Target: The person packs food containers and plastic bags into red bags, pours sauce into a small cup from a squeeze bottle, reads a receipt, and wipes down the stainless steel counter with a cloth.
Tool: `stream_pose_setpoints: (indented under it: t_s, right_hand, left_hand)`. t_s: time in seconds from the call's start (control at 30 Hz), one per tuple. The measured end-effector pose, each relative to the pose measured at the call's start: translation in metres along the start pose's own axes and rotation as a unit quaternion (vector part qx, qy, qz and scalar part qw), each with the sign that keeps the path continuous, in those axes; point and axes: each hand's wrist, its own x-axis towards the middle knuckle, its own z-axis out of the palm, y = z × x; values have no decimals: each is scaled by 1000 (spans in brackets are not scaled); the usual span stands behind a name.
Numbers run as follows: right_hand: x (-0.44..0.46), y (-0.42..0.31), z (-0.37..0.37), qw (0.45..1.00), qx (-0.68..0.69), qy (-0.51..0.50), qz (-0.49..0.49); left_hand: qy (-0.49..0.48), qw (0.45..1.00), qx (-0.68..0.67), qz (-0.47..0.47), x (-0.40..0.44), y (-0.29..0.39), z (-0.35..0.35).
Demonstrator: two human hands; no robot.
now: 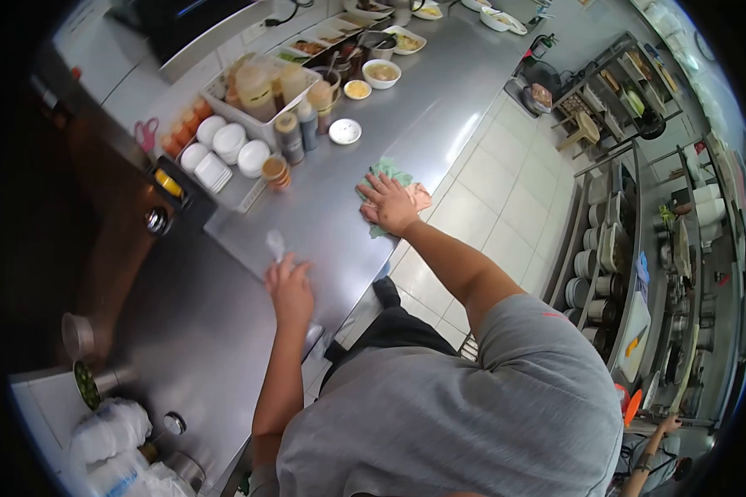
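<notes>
My right hand point(389, 205) lies flat with its fingers spread on a green cloth point(392, 169) near the edge of the steel counter. A pinkish-orange cloth part point(420, 196) shows beside the wrist. My left hand point(290, 286) is over the counter to the left, fingers curled. A small crumpled piece of clear plastic point(275, 243) sticks out past its fingertips, seemingly pinched between thumb and index finger. Ahead of my hands stand a small jar with orange-brown contents point(275, 172) and a small white dish point(345, 132).
Squeeze bottles in a white basket point(267, 131), stacked white dishes point(230, 139) and bowls of food point(381, 74) line the wall side of the steel counter point(439, 91). Shelves with stacked plates point(584, 263) stand to the right across the tiled floor. Another person's arm point(651, 454) shows at lower right.
</notes>
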Motion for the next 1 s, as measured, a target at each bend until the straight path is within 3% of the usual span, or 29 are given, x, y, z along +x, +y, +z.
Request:
stream_pose_setpoints:
  t_s: [0.07, 0.17, 0.27, 0.43, 0.87, 0.93, 1.0]
  right_hand:
    - [18, 30, 2, 1000, 7, 15, -9]
    - [42, 87, -4, 1000, 25, 4, -5]
    - [67, 177, -14, 998, 31, 30, 48]
    - [94, 330, -31, 981, 4, 59, 183]
    - [164, 468, -40, 986, 19, 77, 147]
    - [183, 500, -48, 989, 12, 42, 138]
    - [193, 540, -41, 990, 21, 91, 110]
  left_hand:
    - [44, 991, 115, -51, 27, 28, -6]
    - [142, 985, 79, -56, 61, 63, 7]
    - [142, 988, 57, 31, 93, 98, 52]
    - [49, 997, 28, 47, 149, 134, 135]
    - [21, 995, 90, 20, 157, 134, 144]
    - [30, 995, 92, 29, 160, 134, 145]
    - [28, 995, 99, 14, 160, 135, 145]
